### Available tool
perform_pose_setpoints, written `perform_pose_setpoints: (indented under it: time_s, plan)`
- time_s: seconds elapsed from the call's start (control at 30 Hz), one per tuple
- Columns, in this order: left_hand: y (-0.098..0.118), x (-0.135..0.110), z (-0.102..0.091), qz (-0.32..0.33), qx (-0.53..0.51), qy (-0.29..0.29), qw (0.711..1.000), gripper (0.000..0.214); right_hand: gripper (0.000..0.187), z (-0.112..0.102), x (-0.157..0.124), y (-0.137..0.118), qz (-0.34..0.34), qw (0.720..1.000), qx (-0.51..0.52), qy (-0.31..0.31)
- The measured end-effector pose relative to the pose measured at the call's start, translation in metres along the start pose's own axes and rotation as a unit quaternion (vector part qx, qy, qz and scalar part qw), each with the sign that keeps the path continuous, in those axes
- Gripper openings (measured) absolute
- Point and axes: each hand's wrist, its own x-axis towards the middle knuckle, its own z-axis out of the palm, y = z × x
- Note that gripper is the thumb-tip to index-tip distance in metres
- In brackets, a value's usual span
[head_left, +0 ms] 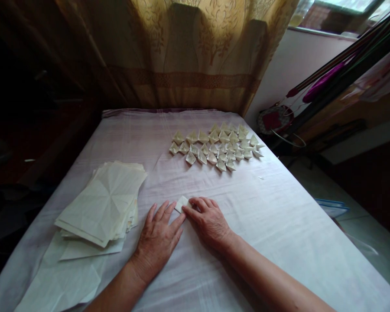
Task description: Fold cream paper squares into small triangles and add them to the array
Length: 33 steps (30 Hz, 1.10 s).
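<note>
A small folded piece of white paper point(182, 203) lies flat on the cloth between my two hands. My left hand point(159, 232) rests palm down to its left, fingers spread, with the fingertips at the paper's edge. From the right, my right hand point(208, 216) covers part of the paper, its fingers curled and the thumb and index finger pressed on it. Farther back stand several small folded paper boats point(211, 157), grouped in loose rows. To the left is a stack of creased paper sheets point(107, 195).
Loose sheets point(65, 273) lie under and in front of the stack. A pale checked cloth point(279, 225) covers the table. Behind it hangs a gold curtain point(182, 52). A patterned bag point(274, 119) and dark poles point(331, 78) are beyond the right edge.
</note>
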Motion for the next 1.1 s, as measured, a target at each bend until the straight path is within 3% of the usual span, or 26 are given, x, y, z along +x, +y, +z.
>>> perform_pose_setpoints:
  time_s: [0.3, 0.5, 0.8, 0.97, 1.1]
  plan:
    - [0.0, 0.0, -0.001, 0.003, 0.01, -0.006, 1.0, 0.031, 0.03, 0.001, -0.001, 0.001, 0.013, 1.0, 0.023, 0.0]
    - [0.001, 0.0, -0.002, 0.0, -0.001, -0.004, 1.0, 0.03, 0.035, 0.0, -0.01, 0.004, 0.076, 0.997, 0.0, 0.016]
    - [0.002, -0.003, -0.001, -0.011, -0.019, -0.009, 1.0, 0.033, 0.026, -0.006, 0.001, 0.007, 0.07, 0.997, -0.013, 0.008]
    - [0.001, -0.001, -0.003, -0.017, -0.016, -0.019, 1.0, 0.034, 0.029, -0.002, 0.006, -0.001, 0.058, 0.998, -0.001, 0.034]
    - [0.004, 0.0, -0.003, -0.01, -0.001, -0.02, 1.0, 0.034, 0.026, 0.001, 0.009, -0.007, 0.041, 0.999, 0.024, 0.014]
